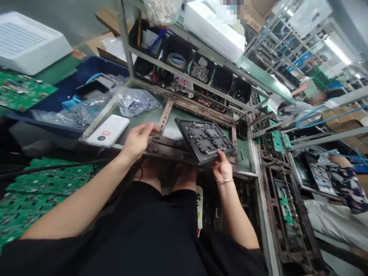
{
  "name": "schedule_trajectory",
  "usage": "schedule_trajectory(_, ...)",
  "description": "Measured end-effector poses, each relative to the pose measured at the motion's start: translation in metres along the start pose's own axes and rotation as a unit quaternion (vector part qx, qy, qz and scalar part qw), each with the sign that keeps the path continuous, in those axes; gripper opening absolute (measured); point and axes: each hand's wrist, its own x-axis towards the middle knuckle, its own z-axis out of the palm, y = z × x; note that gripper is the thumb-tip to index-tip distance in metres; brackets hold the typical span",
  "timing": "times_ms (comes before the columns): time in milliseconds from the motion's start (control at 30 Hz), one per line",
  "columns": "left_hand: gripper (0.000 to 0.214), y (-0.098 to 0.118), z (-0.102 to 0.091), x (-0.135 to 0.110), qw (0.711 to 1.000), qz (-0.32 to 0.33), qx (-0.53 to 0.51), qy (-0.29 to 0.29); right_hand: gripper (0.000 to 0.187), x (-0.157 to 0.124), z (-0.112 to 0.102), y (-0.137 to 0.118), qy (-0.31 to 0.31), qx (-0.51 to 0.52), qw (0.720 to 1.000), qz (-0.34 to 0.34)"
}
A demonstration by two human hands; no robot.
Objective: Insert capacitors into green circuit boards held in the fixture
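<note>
My right hand grips the near edge of a dark grey fixture plate and holds it tilted up over a brown metal frame on the bench. My left hand rests on the frame's left near corner, fingers curled over its edge beside a brown bar. The plate has several moulded recesses on its face. A bracelet sits on my right wrist.
A white device lies left of my left hand. Clear bags of parts and a blue bin sit behind it. Black parts bins line the shelf. Green circuit boards are stacked at left. Another person works at far right.
</note>
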Motion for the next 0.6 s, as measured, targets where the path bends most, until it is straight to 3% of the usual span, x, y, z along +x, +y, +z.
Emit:
schedule_trajectory(67,0.019,0.0,0.009,0.009,0.999,-0.04,-0.008,-0.027,0.015,0.001,0.017,0.006,0.016,0.011,0.999,0.033)
schedule_trajectory(167,0.01,-0.002,0.032,0.027,0.987,-0.151,-0.041,-0.043,0.012,0.006,0.041,0.007,0.033,0.02,0.998,0.048)
schedule_trajectory(300,0.021,-0.011,0.064,0.049,0.952,-0.295,-0.059,-0.059,0.015,0.012,0.05,0.004,0.022,-0.016,0.998,0.049)
schedule_trajectory(400,0.019,-0.018,0.08,0.058,0.942,-0.328,-0.047,-0.057,0.026,0.016,0.033,-0.008,-0.079,-0.091,0.99,0.074)
schedule_trajectory(500,0.013,-0.023,0.087,0.065,0.947,-0.317,-0.027,-0.035,0.043,0.029,0.001,-0.037,-0.229,-0.25,0.937,0.079)
schedule_trajectory(533,0.014,-0.023,0.088,0.068,0.951,-0.307,-0.019,-0.032,0.045,0.039,-0.009,-0.05,-0.242,-0.301,0.921,0.046)
schedule_trajectory(600,0.017,-0.023,0.092,0.074,0.958,-0.285,0.0,-0.031,0.043,0.066,-0.023,-0.076,-0.191,-0.364,0.909,-0.07)
